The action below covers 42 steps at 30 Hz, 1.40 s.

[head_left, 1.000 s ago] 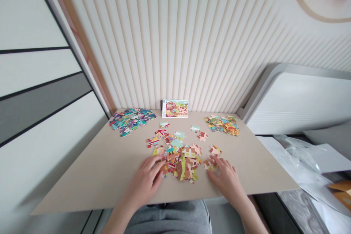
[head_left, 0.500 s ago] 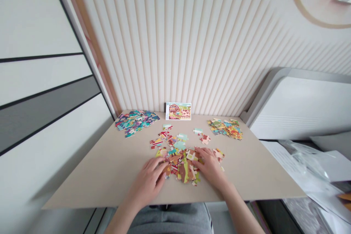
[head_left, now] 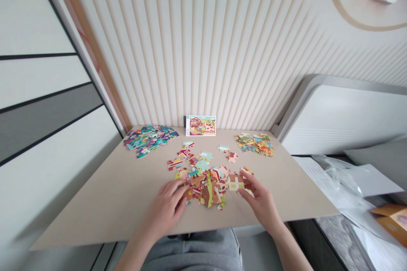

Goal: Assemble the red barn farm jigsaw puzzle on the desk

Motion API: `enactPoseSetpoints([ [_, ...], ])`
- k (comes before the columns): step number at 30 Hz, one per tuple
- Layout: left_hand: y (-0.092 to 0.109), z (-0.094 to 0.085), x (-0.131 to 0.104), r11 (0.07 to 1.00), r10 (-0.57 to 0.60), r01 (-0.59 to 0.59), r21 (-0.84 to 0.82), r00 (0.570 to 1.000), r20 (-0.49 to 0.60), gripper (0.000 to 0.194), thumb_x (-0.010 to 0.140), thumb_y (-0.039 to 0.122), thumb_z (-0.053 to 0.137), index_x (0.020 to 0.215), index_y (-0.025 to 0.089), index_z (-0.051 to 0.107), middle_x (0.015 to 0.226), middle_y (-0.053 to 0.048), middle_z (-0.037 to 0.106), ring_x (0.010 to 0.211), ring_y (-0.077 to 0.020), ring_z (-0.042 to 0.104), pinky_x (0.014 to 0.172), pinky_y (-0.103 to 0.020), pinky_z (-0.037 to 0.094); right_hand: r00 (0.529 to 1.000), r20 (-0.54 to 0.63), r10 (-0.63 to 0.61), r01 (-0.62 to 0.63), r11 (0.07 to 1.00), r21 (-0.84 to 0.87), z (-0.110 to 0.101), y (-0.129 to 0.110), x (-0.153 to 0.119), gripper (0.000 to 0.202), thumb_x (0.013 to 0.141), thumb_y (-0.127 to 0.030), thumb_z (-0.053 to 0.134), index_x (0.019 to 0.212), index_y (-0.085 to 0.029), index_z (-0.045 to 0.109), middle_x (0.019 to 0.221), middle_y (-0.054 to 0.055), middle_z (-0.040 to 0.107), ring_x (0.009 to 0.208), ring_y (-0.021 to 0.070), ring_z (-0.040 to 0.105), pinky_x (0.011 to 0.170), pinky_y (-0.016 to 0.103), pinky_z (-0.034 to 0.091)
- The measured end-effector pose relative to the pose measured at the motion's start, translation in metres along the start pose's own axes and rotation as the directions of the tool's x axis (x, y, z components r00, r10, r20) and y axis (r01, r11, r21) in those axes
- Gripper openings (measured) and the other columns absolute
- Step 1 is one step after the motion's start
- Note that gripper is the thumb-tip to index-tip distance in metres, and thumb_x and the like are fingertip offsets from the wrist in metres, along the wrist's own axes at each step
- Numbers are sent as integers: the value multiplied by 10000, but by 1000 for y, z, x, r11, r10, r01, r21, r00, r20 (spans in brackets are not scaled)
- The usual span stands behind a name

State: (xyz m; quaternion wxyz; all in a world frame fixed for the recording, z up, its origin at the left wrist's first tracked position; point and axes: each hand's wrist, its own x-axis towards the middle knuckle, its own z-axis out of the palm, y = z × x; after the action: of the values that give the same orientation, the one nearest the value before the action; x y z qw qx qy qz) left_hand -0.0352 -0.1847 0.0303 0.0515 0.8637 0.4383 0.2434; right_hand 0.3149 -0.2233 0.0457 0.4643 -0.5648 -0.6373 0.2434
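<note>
Between the fingers and thumb of my right hand is a puzzle piece, brown and green with a white fence on it. It is at the right side of a loose heap of puzzle pieces near the table's front. My left hand lies at the heap's left edge, fingers stretched out and touching pieces there; its fingertips partly cover a brown piece. Just beyond the heap, several red barn pieces and pale blue pieces lie on the table, with a pink piece to their right.
A farm picture card leans upright against the ribbed wall. A blue-purple pile of pieces sits at the table's back left, a yellow-orange pile at the back right. Papers and clear plastic lie beyond the right edge.
My right hand has moved right, off the heap, taking the white-fence piece with it. My left hand stays at the heap's left edge. The camera view has shifted slightly.
</note>
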Motion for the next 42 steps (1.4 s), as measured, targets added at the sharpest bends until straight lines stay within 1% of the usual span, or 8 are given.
enactPoseSetpoints([
  [4,0,0,1,1000,-9,9,-9,1000,18,383,987,242,504,1355,284,600,1377,-80,588,1274,-278,562,1091,-478,501,1000,21,9,-10,999,32,-5,-6,-5,492,942,-437,683,1403,-283,611,1460,102,573,1185,284,640,998,448,571],
  [9,1,0,0,1000,-9,10,-6,1000,29,380,993,240,496,1358,279,594,1393,-78,576,1293,-274,548,1112,-479,481,999,32,18,-13,987,-159,-11,-6,-22,488,953,-448,669,1410,-293,603,1448,100,576,1184,285,636,1021,454,551],
  [15,2,-2,0,1000,-23,24,-10,999,46,389,985,237,495,1357,291,594,1392,-64,577,1307,-272,539,1123,-480,472,979,203,-17,91,927,-364,-23,10,-35,500,974,-417,631,1458,-322,553,1473,74,559,1361,302,516,1129,494,464],
  [22,2,-2,1,1000,-7,7,-6,1000,-11,385,977,235,509,1343,292,617,1357,-71,602,1261,-272,572,1076,-464,511,944,311,-110,247,860,-446,-39,30,-19,429,1060,-341,449,1480,-332,537,1482,54,563,1392,273,491,1144,493,444],
  [29,4,-4,1,1000,-16,17,-2,1000,16,393,985,234,497,1358,302,602,1367,-59,595,1274,-267,561,1089,-466,502,958,267,-104,216,876,-431,-41,35,-13,305,1045,-380,485,1183,-320,751,1357,72,637,1228,263,623,1016,402,553],
  [35,3,-3,1,1000,-25,25,-10,999,29,392,990,246,495,1365,301,594,1369,-57,591,1286,-264,549,1103,-467,489,961,250,-118,218,879,-424,-49,43,-16,324,1058,-345,448,1187,-292,741,1274,81,674,1141,237,670,973,357,569],
  [39,3,-4,1,999,-29,29,-19,999,33,395,981,241,502,1357,305,601,1371,-58,590,1292,-270,549,1104,-476,488,972,196,-131,222,786,-577,-63,48,-18,299,1043,-355,476,1165,-301,744,1230,84,694,1111,274,666,950,448,564],
  [42,3,-3,1,999,-26,27,-19,999,37,401,975,228,504,1358,299,599,1383,-62,582,1305,-272,541,1119,-482,475,963,220,-158,262,752,-605,-59,37,-19,307,1026,-390,530,1275,-319,694,1346,82,651,1240,297,602,1004,488,532],
])
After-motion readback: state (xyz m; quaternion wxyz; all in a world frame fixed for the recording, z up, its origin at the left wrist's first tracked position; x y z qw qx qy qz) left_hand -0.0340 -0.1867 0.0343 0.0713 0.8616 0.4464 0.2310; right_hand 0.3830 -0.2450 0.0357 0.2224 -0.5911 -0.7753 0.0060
